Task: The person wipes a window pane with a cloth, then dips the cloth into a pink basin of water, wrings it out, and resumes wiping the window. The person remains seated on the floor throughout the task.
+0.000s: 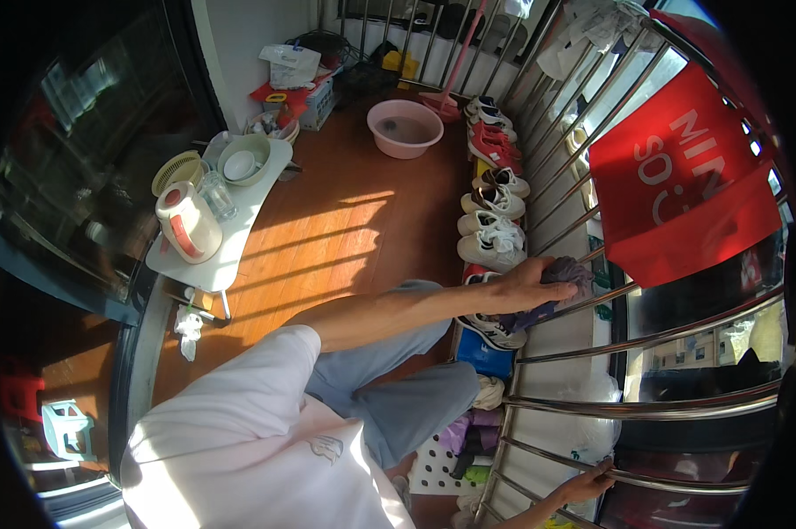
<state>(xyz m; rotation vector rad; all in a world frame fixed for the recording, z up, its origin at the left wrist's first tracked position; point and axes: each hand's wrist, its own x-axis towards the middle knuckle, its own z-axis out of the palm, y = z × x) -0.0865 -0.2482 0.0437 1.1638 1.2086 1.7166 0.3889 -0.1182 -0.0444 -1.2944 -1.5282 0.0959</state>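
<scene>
My left hand [530, 285] is closed on a crumpled grey-purple cloth [568, 276], pressed against a bar of the stainless steel railing [642, 408]. A darker fold of the cloth hangs below that hand, over the shoes. Lower right, my right hand [586, 484] grips another railing bar, its fingers curled around the metal. A red bag [685, 175] with white lettering hangs on the railing just beyond my left hand.
Several pairs of shoes [494, 198] line the railing's foot. A pink basin [404, 129] holding water stands on the wooden floor [318, 218]. A white low table [239, 264] carries a thermos jug [189, 221] and bowls. A glass door [87, 145] is at left.
</scene>
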